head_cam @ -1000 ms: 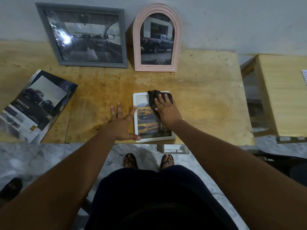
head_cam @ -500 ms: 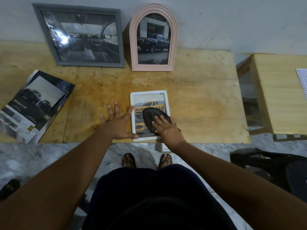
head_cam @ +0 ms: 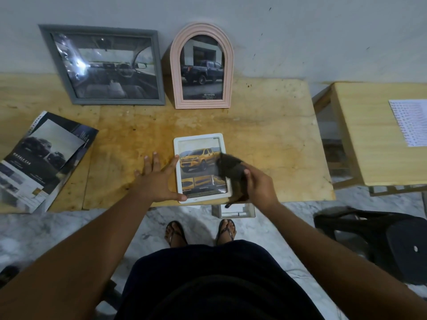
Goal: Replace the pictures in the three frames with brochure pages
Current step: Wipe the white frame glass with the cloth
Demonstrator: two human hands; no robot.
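- White frame (head_cam: 201, 168) lies flat near the bench's (head_cam: 265, 135) front edge, yellow-truck page already inside. The grey frame (head_cam: 104, 65) and pink arched frame (head_cam: 202, 68) lean on the wall, both filled too.
- Left hand (head_cam: 159, 181): grip spread, thumb and forefinger bracing the frame's left edge.
- Right hand (head_cam: 258, 183): grip pinching a dark cloth (head_cam: 231, 172), blurry, over the frame's right side.
- Looks like the final glass wipe. Next, I'd guess: drop the cloth and stand this one up by the others.
- Brochure (head_cam: 44, 158) sits well off left.

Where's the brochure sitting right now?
In the head view, the brochure lies flat on the left side of the table, in front of the grey frame leaning on the wall and apart from the left hand, to its left.
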